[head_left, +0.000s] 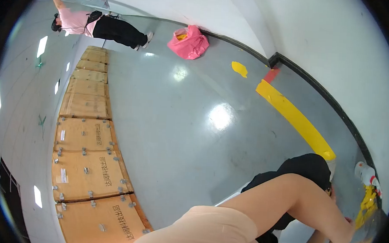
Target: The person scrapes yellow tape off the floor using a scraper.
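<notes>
My bare right arm, in a light beige sleeve, crosses the lower right and bends down at the elbow. My right hand is small and partly hidden at its end, near crumpled yellow material. Of my left hand only a little skin shows behind the arm, close to the near end of a wide yellow floor strip. What either hand holds cannot be made out. A black-clothed knee is bent beside the arm. A white bottle with a red part is by the wall base.
The view is turned sideways. Wooden crates line the left. At the upper left stands a person in a pink top. A pink bag and a yellow patch are on the grey floor. A dark skirting edge follows the white wall.
</notes>
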The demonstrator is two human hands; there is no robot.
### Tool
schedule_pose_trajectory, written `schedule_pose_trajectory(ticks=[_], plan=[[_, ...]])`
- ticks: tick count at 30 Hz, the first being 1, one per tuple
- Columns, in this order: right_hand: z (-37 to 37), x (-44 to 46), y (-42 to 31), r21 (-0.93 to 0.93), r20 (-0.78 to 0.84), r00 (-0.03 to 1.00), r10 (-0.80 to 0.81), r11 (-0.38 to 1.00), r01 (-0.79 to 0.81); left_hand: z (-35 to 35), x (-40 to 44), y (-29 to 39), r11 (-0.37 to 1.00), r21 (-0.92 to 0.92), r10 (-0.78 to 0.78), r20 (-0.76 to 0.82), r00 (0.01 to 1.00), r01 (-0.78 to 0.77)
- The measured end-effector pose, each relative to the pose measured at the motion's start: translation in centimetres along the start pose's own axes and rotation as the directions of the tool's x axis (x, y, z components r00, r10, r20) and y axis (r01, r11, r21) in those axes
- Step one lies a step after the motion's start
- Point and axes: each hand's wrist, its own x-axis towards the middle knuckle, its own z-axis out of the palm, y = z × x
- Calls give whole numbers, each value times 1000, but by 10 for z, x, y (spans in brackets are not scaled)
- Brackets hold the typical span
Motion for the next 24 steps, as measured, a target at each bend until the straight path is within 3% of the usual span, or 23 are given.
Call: schedule_pose_trajectory(ticks=[3, 6, 8, 10, 11, 12, 14, 18, 21, 24], plan=[[32, -39, -9, 197, -156, 986, 54, 980, -22, -39, -30, -12, 1000, -30, 5, 321, 947, 5], [70, -54, -32, 344, -280, 945, 169, 937, -65, -73, -52, -32, 994, 85, 0, 642, 767, -72], [92, -42, -38, 390, -331, 918, 218, 917, -78, -65, -51, -23, 971, 209, -61, 677, 733, -113], [110, -33, -19, 421, -374, 911, 173, 907, 0, -69, -68, -27, 967, 220, -29, 601, 799, -130], [113, -44, -14, 437, -398, 909, 122, 897, 71, -77, -83, -33, 975, 151, 53, 563, 825, -165], [102, -54, -17, 485, -351, 915, 200, 875, -5, -85, -98, -39, 975, 85, 135, 519, 844, -208], [98, -60, -24, 556, -286, 915, 284, 827, -83, -74, -85, -46, 905, -27, 364, 568, 739, -424], [132, -60, -12, 577, -376, 903, 208, 815, 52, -60, -74, -40, 932, 12, 290, 577, 763, -363], [104, -34, -57, 411, -301, 905, 301, 897, -162, -67, -79, -49, 918, -5, 338, 530, 778, -395], [104, -6, -67, 313, -400, 876, 270, 938, -147, -67, -77, -48, 922, -11, 325, 565, 758, -387]])
